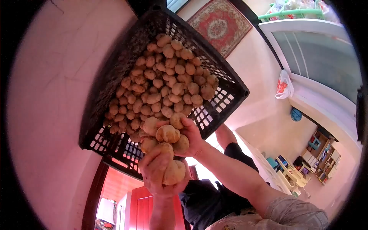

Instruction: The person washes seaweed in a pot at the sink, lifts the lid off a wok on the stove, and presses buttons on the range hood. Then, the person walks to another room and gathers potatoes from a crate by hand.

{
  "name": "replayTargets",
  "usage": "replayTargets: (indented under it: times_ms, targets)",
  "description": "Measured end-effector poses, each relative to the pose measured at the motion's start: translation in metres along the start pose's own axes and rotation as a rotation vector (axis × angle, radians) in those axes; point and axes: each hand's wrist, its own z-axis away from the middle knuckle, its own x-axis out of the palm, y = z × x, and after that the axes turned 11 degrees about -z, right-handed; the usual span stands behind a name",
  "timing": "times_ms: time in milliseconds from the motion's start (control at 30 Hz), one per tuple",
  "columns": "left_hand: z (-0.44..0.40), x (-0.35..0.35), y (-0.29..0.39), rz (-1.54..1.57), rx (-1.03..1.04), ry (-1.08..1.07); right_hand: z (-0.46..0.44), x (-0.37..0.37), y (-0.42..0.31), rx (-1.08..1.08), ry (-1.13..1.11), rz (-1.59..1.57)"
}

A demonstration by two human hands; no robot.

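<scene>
Several light-brown potatoes (pixel 168 133) are gathered in my two hands at the near end of a black plastic crate. My right hand (pixel 193 140) comes in from the right, its thumb over one potato (pixel 176 120) and its fingers partly hidden under others. Below it, my left hand (pixel 157 170) is closed around a larger pale potato (pixel 174 172) and another (pixel 164 149) above it. Beyond my hands, the tilted crate (pixel 226 78) holds a big heap of smaller potatoes (pixel 165 84).
A pink wall (pixel 46 96) runs along the left. A patterned red rug (pixel 218 28) lies beyond the crate. To the right are a white-framed glass panel (pixel 318 57), a plastic bag (pixel 284 85), a blue ball (pixel 296 114) and cluttered shelves (pixel 322 155).
</scene>
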Motion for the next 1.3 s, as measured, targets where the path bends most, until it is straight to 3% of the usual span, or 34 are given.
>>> replayTargets:
  times_ms: [133,233,300,367,433,467,533,667,800,833,900,1033,1300]
  targets:
    - [0.009,-0.011,-0.004,0.064,-0.183,-0.01,-0.001,0.001,-0.002,0.031,-0.028,0.008]
    - [0.013,-0.012,-0.006,0.292,-0.36,0.072,0.0,0.001,-0.004,0.018,0.035,0.03]
    - [0.012,-0.016,-0.006,0.376,-0.566,0.078,0.002,-0.003,-0.002,0.026,0.038,-0.021]
    - [0.017,-0.024,-0.014,0.335,-0.564,0.075,0.003,-0.003,-0.001,0.034,0.041,-0.067]
    - [0.014,-0.034,-0.018,0.562,-0.742,0.12,0.005,0.0,-0.001,0.046,0.051,-0.021]
    - [0.009,-0.034,-0.028,0.658,-0.783,0.221,0.006,-0.002,-0.002,0.045,0.053,-0.02]
    - [-0.017,-0.032,-0.054,0.55,-0.787,0.288,0.006,-0.006,-0.004,0.089,-0.061,0.03]
    - [-0.038,0.009,-0.179,0.772,-0.905,-0.013,0.013,0.005,-0.008,0.105,-0.079,0.018]
    - [-0.083,0.095,-0.205,-0.297,-0.575,-0.64,0.02,0.015,-0.007,0.077,0.02,-0.048]
    - [-0.09,0.114,-0.214,-0.295,-0.577,-0.646,0.023,0.014,-0.006,0.076,0.027,-0.032]
    - [-0.104,0.153,-0.231,-1.012,-0.174,-1.221,0.026,0.008,-0.008,0.084,0.047,-0.05]
    - [-0.085,0.203,-0.244,-1.143,-0.153,-1.144,0.032,0.009,-0.006,0.083,0.094,0.013]
    - [-0.07,0.197,-0.261,-1.236,-0.092,-0.876,0.047,0.016,-0.018,0.1,0.043,0.105]
